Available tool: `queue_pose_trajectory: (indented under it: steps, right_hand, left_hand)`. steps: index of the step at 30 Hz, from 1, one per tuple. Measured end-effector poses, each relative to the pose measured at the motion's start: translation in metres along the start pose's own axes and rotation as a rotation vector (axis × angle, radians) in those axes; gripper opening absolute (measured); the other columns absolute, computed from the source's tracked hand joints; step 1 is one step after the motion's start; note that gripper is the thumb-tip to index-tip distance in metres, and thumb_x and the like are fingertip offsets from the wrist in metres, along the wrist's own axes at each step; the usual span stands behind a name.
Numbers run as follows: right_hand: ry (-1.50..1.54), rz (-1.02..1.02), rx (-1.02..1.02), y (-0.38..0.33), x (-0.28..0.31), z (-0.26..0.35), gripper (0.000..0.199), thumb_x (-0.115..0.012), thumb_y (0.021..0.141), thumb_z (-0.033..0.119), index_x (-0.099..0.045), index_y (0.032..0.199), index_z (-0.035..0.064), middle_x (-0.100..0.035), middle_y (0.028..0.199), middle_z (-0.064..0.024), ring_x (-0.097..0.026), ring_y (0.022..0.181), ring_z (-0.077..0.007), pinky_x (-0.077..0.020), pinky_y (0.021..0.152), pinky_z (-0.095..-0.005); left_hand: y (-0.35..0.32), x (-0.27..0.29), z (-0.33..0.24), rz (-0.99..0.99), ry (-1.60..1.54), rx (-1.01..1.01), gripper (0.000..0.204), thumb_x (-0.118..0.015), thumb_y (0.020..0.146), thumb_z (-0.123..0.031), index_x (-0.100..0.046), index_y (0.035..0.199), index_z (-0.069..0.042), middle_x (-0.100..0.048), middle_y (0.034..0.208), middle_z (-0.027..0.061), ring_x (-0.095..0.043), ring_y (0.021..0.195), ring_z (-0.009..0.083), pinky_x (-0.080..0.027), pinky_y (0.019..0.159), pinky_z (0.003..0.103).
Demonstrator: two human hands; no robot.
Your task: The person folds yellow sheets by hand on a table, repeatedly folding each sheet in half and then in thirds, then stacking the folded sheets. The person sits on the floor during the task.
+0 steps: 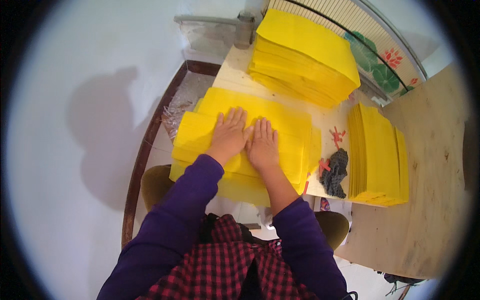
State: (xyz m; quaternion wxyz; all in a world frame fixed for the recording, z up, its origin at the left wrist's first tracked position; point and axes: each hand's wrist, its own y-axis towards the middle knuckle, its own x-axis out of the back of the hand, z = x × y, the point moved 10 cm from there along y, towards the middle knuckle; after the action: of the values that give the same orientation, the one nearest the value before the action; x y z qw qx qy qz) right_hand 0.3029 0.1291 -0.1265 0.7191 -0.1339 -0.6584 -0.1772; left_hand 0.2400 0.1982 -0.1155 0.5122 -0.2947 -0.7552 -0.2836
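Note:
Several yellow fabric-like sheets [282, 107] lie in overlapping layers on a pale wooden table, their near part hanging past its front edge. My left hand [230, 134] rests flat on top, fingers stretched out toward the far side. Beside it my right hand [262, 145] also presses flat, palm down, its fingers straight and the thumb close to the left hand. Neither hand grips anything. What lies beneath the top sheets is mostly hidden.
A tall yellow stack [305, 55] stands at the back; another yellow stack [377, 155] is at the right edge. Between lie a dark crumpled cloth [335, 175] and red strips [337, 135]. A glass jar [245, 30] stands far left, near the white wall [65, 165].

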Motion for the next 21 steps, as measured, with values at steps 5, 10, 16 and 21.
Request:
queue_pose_trajectory:
  steps: [5,10,16,21]
  right_hand:
    - [0.072,0.049,-0.079,-0.005,-0.001,-0.029,0.073,-0.035,0.096,0.048,-0.020,0.148,-0.0018,-0.015,0.157,-0.0179,-0.011,0.146,-0.0285,-0.0078,0.117,-0.0440]
    - [0.099,0.029,-0.148,-0.016,0.005,-0.058,0.073,-0.035,0.097,0.048,-0.021,0.148,-0.0026,-0.015,0.156,-0.0198,-0.012,0.146,-0.0294,-0.0093,0.117,-0.0433]
    - [0.092,0.034,-0.209,-0.019,0.008,-0.084,0.065,-0.040,0.095,0.044,-0.031,0.144,0.0024,-0.024,0.153,-0.0157,-0.019,0.143,-0.0288,-0.0160,0.116,-0.0444]
    - [0.092,0.010,-0.072,0.000,0.043,-0.094,0.040,-0.062,0.085,0.033,-0.063,0.117,0.0079,-0.057,0.128,-0.0125,-0.049,0.123,-0.0309,-0.0367,0.103,-0.0466]
  left_hand:
    - [-0.001,0.009,0.042,-0.056,0.079,0.078,0.061,-0.038,0.097,-0.041,-0.030,0.147,-0.006,-0.026,0.155,0.0103,-0.020,0.144,0.0250,-0.009,0.116,0.050]
    - [-0.011,0.019,0.094,-0.050,0.135,0.235,0.061,-0.034,0.099,-0.041,-0.025,0.149,-0.007,-0.022,0.156,0.0095,-0.018,0.145,0.0251,-0.008,0.116,0.051]
    - [-0.040,0.026,0.175,0.146,0.041,0.554,0.062,-0.028,0.100,-0.044,-0.024,0.149,-0.007,-0.024,0.155,0.0111,-0.018,0.144,0.0292,-0.010,0.113,0.060]
    - [-0.066,0.043,0.218,0.011,-0.187,0.694,0.066,-0.032,0.097,-0.052,-0.030,0.147,-0.009,-0.033,0.151,0.0135,-0.024,0.141,0.0344,-0.014,0.111,0.063]
